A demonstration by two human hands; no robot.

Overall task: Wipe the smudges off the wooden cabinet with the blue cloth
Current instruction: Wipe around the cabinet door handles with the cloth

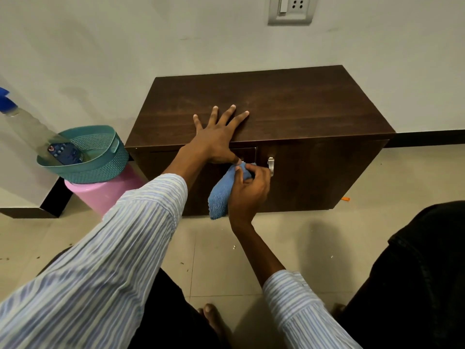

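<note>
Left hand (pixel 216 142) lay flat, fingers spread, atop wooden cabinet (pixel 289 109). Right hand (pixel 247 191) clenched blue cloth (pixel 222 195) against door front beneath left thumb. Risked snagging on metal handle (pixel 270 165) just right.

Cabinet (pixel 289 107) against the wall (pixel 151 34); basket (pixel 100 157) on stool (pixel 108 192) just left; socket (pixel 292 8) above.

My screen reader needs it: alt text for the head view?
A right hand presses a blue cloth against a dark wooden cabinet door near its metal handle, while the left hand lies flat on top.
</note>
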